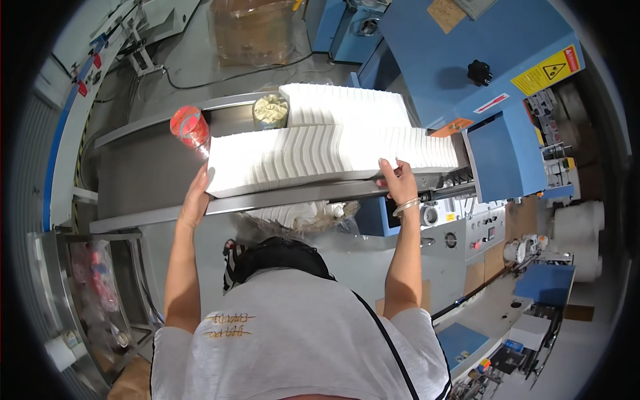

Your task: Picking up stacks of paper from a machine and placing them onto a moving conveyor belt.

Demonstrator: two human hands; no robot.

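Note:
Two long rows of thin white folded-looking pieces lie packed side by side in a metal trough [143, 167]; whether they are paper or cloth I cannot tell. My left hand [195, 200] rests against the left end of the near white row [280, 157], its fingers stretched along that end. Farther right, my right hand [399, 181] is at the near side of the same row, thumb and fingers apart, the fingertips by the lower edge. Behind lies the far white row [343, 103], touched by neither hand. A red-topped cylinder [189, 125] tilts beside the near row's left end.
A clear container with crumpled cream material [271, 110] stands left of the far row. The blue machine [440, 60] borders the trough's right end. Below the near metal rail [160, 217] sits a plastic bag of white material [300, 217]. A wrapped brown carton [250, 30] is beyond.

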